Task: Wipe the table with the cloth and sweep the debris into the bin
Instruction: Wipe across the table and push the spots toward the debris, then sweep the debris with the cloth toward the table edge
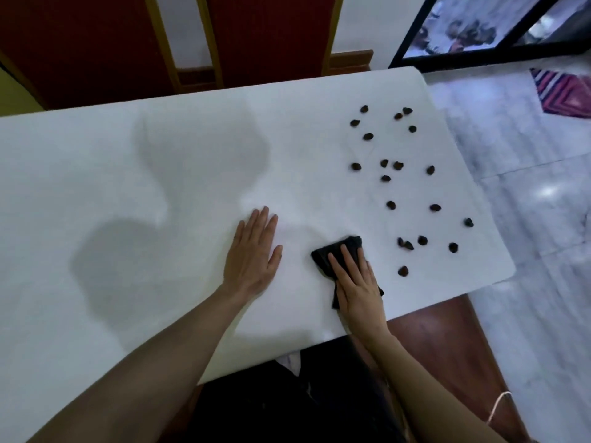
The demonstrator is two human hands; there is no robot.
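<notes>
The right hand (356, 284) pressed flat, fingers straight, on the black cloth (337, 254) near the tabletop's (96, 174) front edge. The left hand (252, 251) lay open beside it, debris (406, 183) scattered toward the right edge.

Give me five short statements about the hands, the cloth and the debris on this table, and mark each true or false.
1. The right hand presses a dark cloth onto the table. True.
2. The left hand holds a brush. False: it lies flat and bare on the white surface, fingers straight.
3. The dark debris pieces lie scattered to the right of the cloth. True.
4. A bin stands on the table beside the debris. False: no bin shows in the view.
5. The two hands overlap on the cloth. False: they are apart, only the right one touches it.
</notes>
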